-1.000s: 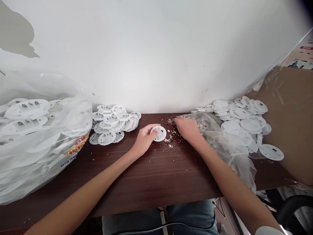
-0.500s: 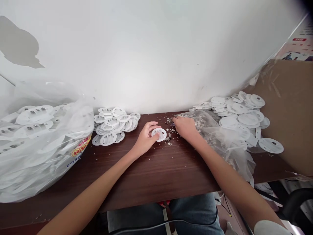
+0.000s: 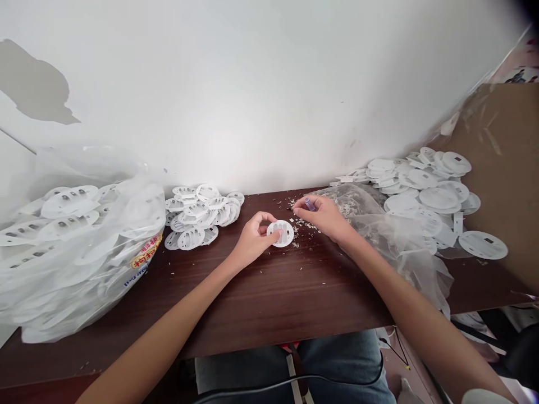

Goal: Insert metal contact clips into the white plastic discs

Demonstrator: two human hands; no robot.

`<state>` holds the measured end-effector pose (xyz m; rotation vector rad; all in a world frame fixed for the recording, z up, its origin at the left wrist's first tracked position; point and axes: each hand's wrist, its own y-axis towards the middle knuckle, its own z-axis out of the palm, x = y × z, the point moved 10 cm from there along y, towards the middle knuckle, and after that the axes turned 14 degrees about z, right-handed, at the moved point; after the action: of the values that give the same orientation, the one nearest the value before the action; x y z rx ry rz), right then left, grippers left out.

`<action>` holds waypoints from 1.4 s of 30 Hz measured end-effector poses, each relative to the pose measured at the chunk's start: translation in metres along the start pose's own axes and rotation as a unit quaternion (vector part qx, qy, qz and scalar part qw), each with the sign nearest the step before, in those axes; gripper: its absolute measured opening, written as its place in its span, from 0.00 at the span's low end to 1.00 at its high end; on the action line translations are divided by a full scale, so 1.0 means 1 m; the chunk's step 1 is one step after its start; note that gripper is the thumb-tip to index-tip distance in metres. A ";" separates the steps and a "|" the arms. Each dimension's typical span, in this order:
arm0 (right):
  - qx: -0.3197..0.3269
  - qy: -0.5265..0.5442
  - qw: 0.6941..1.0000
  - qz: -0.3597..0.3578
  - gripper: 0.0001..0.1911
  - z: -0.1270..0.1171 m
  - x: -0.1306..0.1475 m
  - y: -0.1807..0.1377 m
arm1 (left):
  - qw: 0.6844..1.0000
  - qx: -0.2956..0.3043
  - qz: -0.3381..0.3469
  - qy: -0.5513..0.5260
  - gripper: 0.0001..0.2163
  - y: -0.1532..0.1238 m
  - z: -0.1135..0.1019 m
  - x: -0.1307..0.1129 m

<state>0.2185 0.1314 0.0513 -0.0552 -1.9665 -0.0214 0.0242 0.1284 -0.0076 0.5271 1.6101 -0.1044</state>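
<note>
My left hand (image 3: 251,238) grips a white plastic disc (image 3: 281,233) with small slots, held just above the dark wooden table (image 3: 269,297). My right hand (image 3: 323,216) is closed in a pinch on a small purplish piece (image 3: 309,204), lifted a little above a scatter of tiny metal bits (image 3: 300,224) by the disc. The right wrist rests against a clear plastic bag (image 3: 379,230) that holds more of the small bits.
A pile of white discs (image 3: 201,216) lies at the back left by the wall. A large clear bag of discs (image 3: 71,247) fills the left side. More discs (image 3: 429,193) are heaped on the right beside a brown cardboard sheet (image 3: 501,179).
My right hand has lifted off the bits with a small piece pinched in its fingers and moved toward the disc. My left hand has shifted the disc slightly to the right.
</note>
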 end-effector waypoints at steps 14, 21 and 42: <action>0.046 -0.107 0.983 -0.140 0.08 0.049 0.024 -0.034 | 0.997 -0.015 0.066 0.039 0.45 0.000 0.001 -0.007; 0.068 -0.139 0.977 -0.147 0.08 0.055 0.026 -0.037 | 0.993 0.013 0.087 0.074 0.47 -0.002 0.006 -0.012; 0.065 0.026 0.997 -0.011 0.13 0.043 0.000 -0.020 | 0.997 -0.001 0.065 -0.035 0.40 -0.004 0.004 -0.014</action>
<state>0.1778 0.1137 0.0347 0.0513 -1.9122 0.0911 0.0265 0.1196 0.0050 0.6191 1.5042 -0.0228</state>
